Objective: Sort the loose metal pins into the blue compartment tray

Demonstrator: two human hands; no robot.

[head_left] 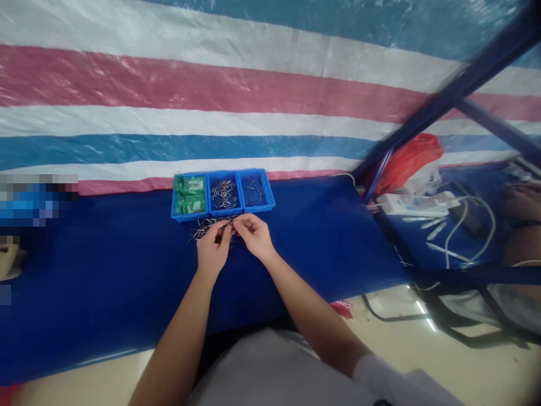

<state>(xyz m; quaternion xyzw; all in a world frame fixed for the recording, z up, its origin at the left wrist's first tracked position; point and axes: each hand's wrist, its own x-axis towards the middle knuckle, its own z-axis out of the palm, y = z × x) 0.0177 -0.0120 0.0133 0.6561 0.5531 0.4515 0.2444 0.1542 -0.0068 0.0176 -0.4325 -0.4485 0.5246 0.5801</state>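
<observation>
My left hand (pixel 213 245) and my right hand (pixel 253 234) meet fingertip to fingertip over a loose pile of thin metal pins (pixel 205 226) on the blue table. Both are pinched closed; whatever lies between the fingertips is too small to name. Just behind them stand three joined blue bins. Green packets (pixel 190 194) fill the left bin, many metal pins (pixel 224 193) lie in the middle one, and the right bin (pixel 269 207) holds a few scattered pins. Part of the pile is hidden beneath my hands.
The blue table (pixel 139 265) runs along a striped plastic sheet (pixel 253 84). To the right, beyond a dark blue metal frame (pixel 426 115), are a red bag (pixel 409 160), a white power strip (pixel 416 204), cables and part of another person's arm. A pixelated area covers the far left.
</observation>
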